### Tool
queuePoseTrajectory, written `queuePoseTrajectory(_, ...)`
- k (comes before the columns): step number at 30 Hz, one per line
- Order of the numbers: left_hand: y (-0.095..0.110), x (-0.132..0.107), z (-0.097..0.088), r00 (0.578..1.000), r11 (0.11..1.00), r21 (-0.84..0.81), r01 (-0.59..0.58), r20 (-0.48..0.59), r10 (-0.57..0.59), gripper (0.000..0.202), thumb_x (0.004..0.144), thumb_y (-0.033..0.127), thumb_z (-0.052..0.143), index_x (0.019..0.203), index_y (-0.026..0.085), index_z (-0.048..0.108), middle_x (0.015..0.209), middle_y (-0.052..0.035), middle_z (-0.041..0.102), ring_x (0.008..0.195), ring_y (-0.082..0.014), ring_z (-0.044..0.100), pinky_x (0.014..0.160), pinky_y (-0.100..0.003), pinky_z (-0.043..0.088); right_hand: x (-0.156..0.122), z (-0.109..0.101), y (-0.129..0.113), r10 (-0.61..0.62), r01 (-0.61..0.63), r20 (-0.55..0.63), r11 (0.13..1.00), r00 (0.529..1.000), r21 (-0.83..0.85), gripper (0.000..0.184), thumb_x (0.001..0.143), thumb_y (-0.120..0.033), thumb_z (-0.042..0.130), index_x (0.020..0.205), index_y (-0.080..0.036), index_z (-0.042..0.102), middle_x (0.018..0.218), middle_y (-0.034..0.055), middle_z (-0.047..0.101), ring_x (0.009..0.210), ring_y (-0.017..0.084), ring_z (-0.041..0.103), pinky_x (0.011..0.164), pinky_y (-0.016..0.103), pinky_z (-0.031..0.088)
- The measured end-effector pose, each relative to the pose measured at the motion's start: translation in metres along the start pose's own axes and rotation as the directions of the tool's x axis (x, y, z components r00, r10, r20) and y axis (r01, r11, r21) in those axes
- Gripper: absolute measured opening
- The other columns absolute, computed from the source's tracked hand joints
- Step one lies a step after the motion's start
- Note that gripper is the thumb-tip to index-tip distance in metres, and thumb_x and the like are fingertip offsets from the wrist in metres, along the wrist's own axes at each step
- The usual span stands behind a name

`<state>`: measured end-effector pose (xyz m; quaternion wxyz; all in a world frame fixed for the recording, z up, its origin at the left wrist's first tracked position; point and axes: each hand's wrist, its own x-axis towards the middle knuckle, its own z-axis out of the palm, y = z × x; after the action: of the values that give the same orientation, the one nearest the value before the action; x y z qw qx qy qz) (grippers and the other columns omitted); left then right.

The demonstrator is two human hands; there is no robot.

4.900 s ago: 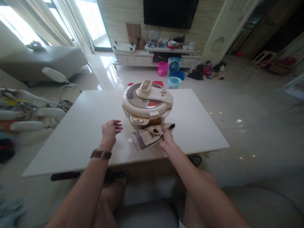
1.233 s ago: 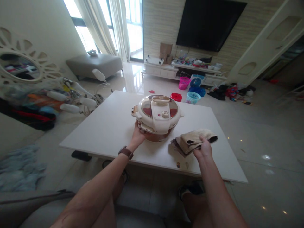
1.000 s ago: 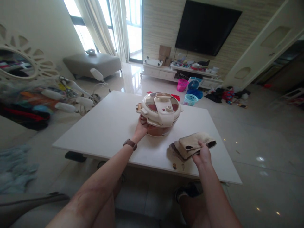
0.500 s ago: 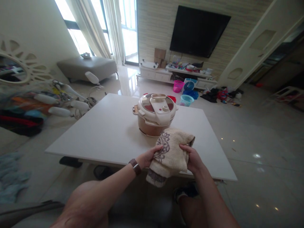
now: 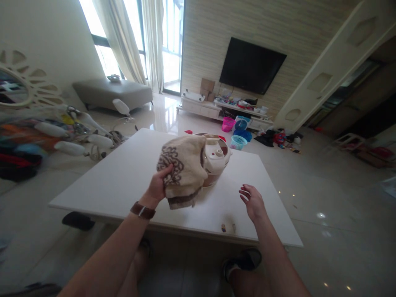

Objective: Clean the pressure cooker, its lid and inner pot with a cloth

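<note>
My left hand (image 5: 157, 187) grips a beige towel (image 5: 182, 169) with a brown pattern and holds it up in front of the left side of a cream pressure cooker (image 5: 216, 159). The cooker stands on a white table (image 5: 123, 177), and the towel hides its left half. My right hand (image 5: 253, 202) hovers open above the table to the right of the cooker, fingers spread, holding nothing. A brown watch strap sits on my left wrist.
Two small bits (image 5: 227, 227) lie near the table's front edge. A cluttered rack (image 5: 55, 136) stands left of the table. Beyond are a grey bench (image 5: 111, 88), a TV cabinet (image 5: 225, 111) under a wall TV, and coloured baskets (image 5: 236, 140) on the floor.
The towel has passed from both hands into my left hand alone and has been lifted up beside the cooker. My right hand has let go and moved to the right.
</note>
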<state>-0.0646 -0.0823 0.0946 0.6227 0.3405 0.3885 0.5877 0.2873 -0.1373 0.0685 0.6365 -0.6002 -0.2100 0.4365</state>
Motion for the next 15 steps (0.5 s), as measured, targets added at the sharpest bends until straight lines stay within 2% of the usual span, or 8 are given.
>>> queuePoseTrajectory(2, 0.008, 0.011, -0.009, 0.973, 0.983, -0.058, -0.176, -0.160, 0.165, 0.042, 0.080, 0.049, 0.075, 0.110, 0.019, 0.073, 0.108, -0.0114, 0.081, 0.120, -0.0337, 0.073, 0.100, -0.050, 0.065, 0.015, 0.014, -0.009, -0.017, 0.015, -0.057, 0.999, 0.998, -0.033, 0.008, 0.077, -0.024, 0.073, 0.084, -0.020, 0.070, 0.078, -0.0031, 0.072, 0.073, 0.012, 0.069, 0.064, 0.021, 0.051)
queuePoseTrajectory(3, 0.009, 0.015, -0.011, 0.939, 0.962, -0.067, -0.266, -0.245, 0.243, 0.043, 0.081, 0.049, 0.076, 0.114, 0.021, 0.072, 0.114, -0.0093, 0.080, 0.125, -0.0308, 0.071, 0.104, -0.047, 0.063, 0.025, 0.023, -0.015, -0.019, 0.015, -0.070, 0.998, 0.997, -0.056, 0.005, 0.079, -0.022, 0.070, 0.082, -0.020, 0.069, 0.076, -0.0031, 0.072, 0.072, 0.012, 0.069, 0.064, 0.021, 0.050)
queuePoseTrajectory(5, 0.006, 0.022, -0.012, 0.829, 0.905, 0.022, -0.424, -0.392, 0.398, 0.045, 0.082, 0.048, 0.077, 0.119, 0.024, 0.070, 0.123, -0.0059, 0.078, 0.133, -0.0257, 0.066, 0.109, -0.042, 0.060, 0.048, 0.045, -0.029, -0.028, 0.019, -0.072, 0.992, 0.997, -0.123, 0.002, 0.082, -0.019, 0.067, 0.081, -0.019, 0.068, 0.075, -0.0030, 0.071, 0.070, 0.012, 0.067, 0.063, 0.021, 0.049)
queuePoseTrajectory(7, 0.000, 0.027, -0.009, 0.762, 0.879, 0.174, -0.445, -0.441, 0.473, 0.042, 0.083, 0.048, 0.078, 0.118, 0.026, 0.071, 0.127, -0.0054, 0.077, 0.136, -0.0252, 0.064, 0.112, -0.042, 0.057, 0.073, 0.069, -0.043, -0.051, 0.038, -0.086, 0.988, 0.995, -0.151, 0.005, 0.086, -0.017, 0.066, 0.082, -0.019, 0.066, 0.077, -0.0033, 0.070, 0.069, 0.010, 0.064, 0.062, 0.019, 0.048)
queuePoseTrajectory(9, -0.009, 0.030, -0.002, 0.797, 0.860, 0.328, -0.390, -0.348, 0.494, 0.037, 0.085, 0.048, 0.078, 0.113, 0.024, 0.075, 0.126, -0.0083, 0.077, 0.135, -0.0291, 0.065, 0.114, -0.047, 0.055, 0.097, 0.093, -0.054, -0.048, 0.032, -0.101, 0.988, 0.994, -0.150, 0.005, 0.089, -0.016, 0.065, 0.085, -0.019, 0.064, 0.076, -0.0043, 0.068, 0.066, 0.009, 0.061, 0.063, 0.018, 0.048)
queuePoseTrajectory(11, -0.020, 0.033, 0.009, 0.852, 0.779, 0.478, -0.407, -0.109, 0.513, 0.032, 0.088, 0.040, 0.075, 0.115, 0.022, 0.077, 0.132, -0.0116, 0.075, 0.139, -0.0333, 0.062, 0.120, -0.051, 0.049, 0.116, 0.111, -0.061, -0.023, 0.006, -0.108, 0.988, 0.994, -0.154, 0.006, 0.092, -0.017, 0.064, 0.087, -0.020, 0.062, 0.073, -0.0041, 0.067, 0.064, 0.008, 0.060, 0.062, 0.018, 0.048)
queuePoseTrajectory(13, -0.034, 0.036, 0.022, 0.829, 0.604, 0.604, -0.520, 0.187, 0.527, 0.040, 0.086, 0.024, 0.072, 0.126, 0.024, 0.076, 0.151, -0.0100, 0.065, 0.154, -0.0353, 0.046, 0.130, -0.052, 0.036, 0.131, 0.124, -0.063, 0.009, -0.026, -0.102, 0.985, 0.995, -0.168, 0.011, 0.096, -0.020, 0.062, 0.086, -0.019, 0.061, 0.070, -0.0031, 0.066, 0.061, 0.009, 0.058, 0.060, 0.018, 0.048)
queuePoseTrajectory(15, -0.048, 0.039, 0.033, 0.784, 0.424, 0.697, -0.578, 0.333, 0.523, 0.062, 0.080, 0.009, 0.068, 0.139, 0.028, 0.071, 0.167, -0.0033, 0.049, 0.166, -0.0357, 0.020, 0.137, -0.054, 0.021, 0.141, 0.131, -0.061, 0.033, -0.049, -0.091, 0.982, 0.995, -0.182, 0.016, 0.098, -0.023, 0.062, 0.083, -0.019, 0.059, 0.065, -0.0032, 0.063, 0.057, 0.009, 0.056, 0.057, 0.018, 0.046)
